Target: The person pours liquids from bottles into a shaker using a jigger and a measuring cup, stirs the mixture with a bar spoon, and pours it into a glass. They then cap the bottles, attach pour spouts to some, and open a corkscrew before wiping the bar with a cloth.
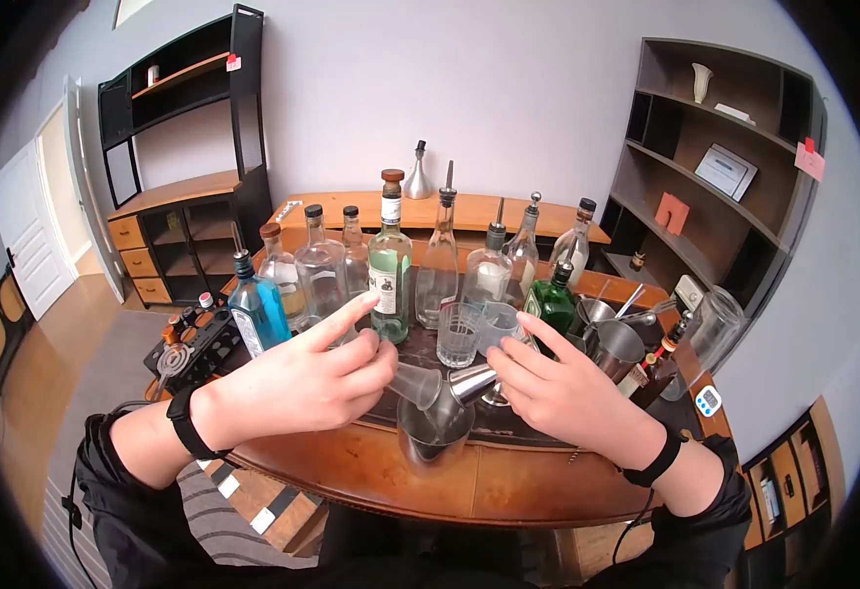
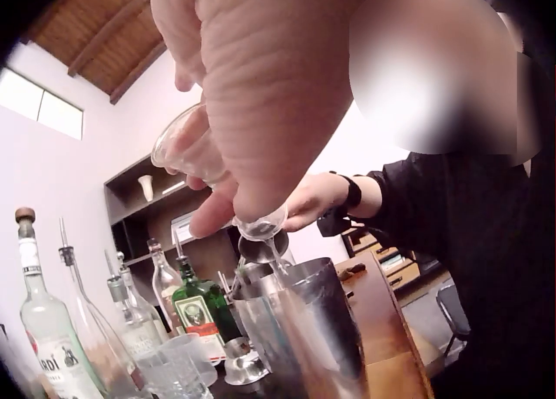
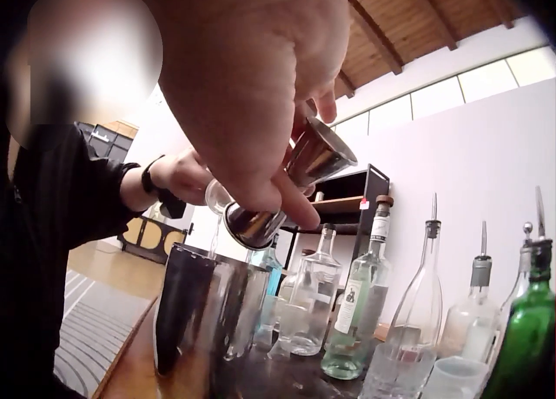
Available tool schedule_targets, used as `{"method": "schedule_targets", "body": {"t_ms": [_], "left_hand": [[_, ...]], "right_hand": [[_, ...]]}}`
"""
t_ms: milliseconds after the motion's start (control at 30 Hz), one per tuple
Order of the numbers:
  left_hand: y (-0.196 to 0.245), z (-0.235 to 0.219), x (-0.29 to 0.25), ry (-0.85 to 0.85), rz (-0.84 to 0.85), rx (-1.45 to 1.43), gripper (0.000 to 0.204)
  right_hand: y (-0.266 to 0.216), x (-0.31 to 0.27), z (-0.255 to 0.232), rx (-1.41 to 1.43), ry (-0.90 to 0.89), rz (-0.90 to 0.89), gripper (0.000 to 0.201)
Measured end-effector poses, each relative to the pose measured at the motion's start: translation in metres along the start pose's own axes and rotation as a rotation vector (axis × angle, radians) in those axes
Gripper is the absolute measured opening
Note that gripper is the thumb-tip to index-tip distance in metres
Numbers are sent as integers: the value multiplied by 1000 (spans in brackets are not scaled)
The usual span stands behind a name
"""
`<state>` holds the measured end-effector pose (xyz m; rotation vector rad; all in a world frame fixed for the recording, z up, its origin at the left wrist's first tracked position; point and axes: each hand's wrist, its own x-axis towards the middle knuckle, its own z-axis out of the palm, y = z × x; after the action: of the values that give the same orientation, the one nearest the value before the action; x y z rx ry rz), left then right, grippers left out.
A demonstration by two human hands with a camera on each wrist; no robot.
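Clear jigger point(image 1: 415, 386): was held tilted at the right side of the left hand point(image 1: 317, 378), its lower mouth over the shaker tin point(image 1: 436, 447).
Left hand grip: the thumb and fingers pinched the clear jigger; the index finger was stretched out ahead.
Liquid stream point(image 2: 276, 253): fell thin from the clear jigger into the tin, below the left hand.
Steel jigger point(image 1: 471, 383): was held tilted at the left side of the right hand point(image 1: 560, 388), lower end toward the tin and near the clear jigger. Its contents could not be seen.
Right hand grip: the thumb and fingers pinched the steel jigger; the index finger was extended forward.
Shaker tin position: stood upright below and between both hands, on the table point(image 1: 509, 481).
Glass tumbler point(image 1: 457, 339): stood beyond and between the hands.
Clear cup point(image 1: 497, 322): stood just beyond the right hand's fingers, beside the tumbler.
Wood-stoppered bottle point(image 1: 391, 260): stood upright beyond the left index finger.
Blue bottle point(image 1: 265, 312): stood beyond the left hand, toward its left.
Green bottle point(image 1: 553, 304): stood upright just beyond the right hand.
Metal cup point(image 1: 618, 346): stood beyond the right hand, toward its right.
Timer point(image 1: 709, 401): lay to the right of the right hand.
Black wristbands point(image 1: 658, 461): encircled both wrists, behind the hands.
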<state>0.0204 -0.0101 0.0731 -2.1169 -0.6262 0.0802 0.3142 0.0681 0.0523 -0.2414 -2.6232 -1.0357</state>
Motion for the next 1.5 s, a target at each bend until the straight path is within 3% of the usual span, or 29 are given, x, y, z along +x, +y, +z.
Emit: {"method": "schedule_targets", "body": {"t_ms": [133, 300, 367, 400, 433, 467, 500, 567, 600, 700, 767, 833, 967, 1067, 1167, 1233, 1300, 1367, 1433, 1467, 1500], "left_hand": [[-10, -11, 5, 13, 71, 303, 14], [-7, -11, -2, 83, -98, 104, 20], [6, 7, -9, 222, -485, -507, 23], [13, 21, -15, 235, -567, -636, 25], [20, 38, -20, 236, -570, -635, 25], [27, 56, -26, 240, -666, -826, 27], [34, 75, -31, 242, -760, -1019, 29], [45, 118, -36, 118, -853, -1455, 32], [59, 148, -41, 78, -847, -1581, 36], [91, 192, -40, -50, -880, -1498, 46], [96, 209, -34, -154, -918, -1573, 51], [99, 220, -26, -161, -1004, -1584, 54], [101, 246, -16, -227, -1029, -1555, 58], [103, 268, -14, -261, -1049, -1487, 61], [109, 279, -13, -219, -1055, -1415, 61], [109, 277, -14, -196, -1052, -1394, 57], [106, 271, -21, -230, -970, -1448, 42], [105, 257, -24, -277, -1032, -1450, 38], [109, 240, -32, -243, -966, -1380, 41], [107, 226, -32, -196, -922, -1306, 44], [105, 212, -33, -203, -899, -1309, 44]], "right_hand": [[9, 12, -14, -264, -7, -104, 30], [13, 10, -4, -145, 109, -53, 28], [10, 5, 8, 355, 112, 159, 26], [7, 2, 18, 355, 112, 157, 26], [3, -2, 34, 606, 121, 353, 27], [1, -4, 51, 856, 129, 550, 28], [-2, -7, 71, 856, 127, 546, 28], [-4, -9, 115, 1117, 159, 653, 30], [-4, -4, 131, 1263, 84, 674, 30], [-16, 16, 176, 1464, 6, 696, 33], [-23, 32, 190, 1719, -226, 866, 37], [-26, 40, 205, 1871, -340, 836, 38], [-31, 60, 242, 1767, -435, 847, 38], [-37, 65, 283, 1673, -378, 579, 43], [-38, 68, 294, 1679, -391, 553, 51], [-40, 69, 304, 1722, -368, 574, 52], [-45, 63, 320, 1586, -425, 435, 52], [-44, 63, 295, 1646, -428, 538, 49], [-35, 59, 262, 1657, -427, 573, 45], [-24, 58, 253, 1597, -540, 532, 40], [-19, 48, 239, 1669, -500, 634, 36]]}}
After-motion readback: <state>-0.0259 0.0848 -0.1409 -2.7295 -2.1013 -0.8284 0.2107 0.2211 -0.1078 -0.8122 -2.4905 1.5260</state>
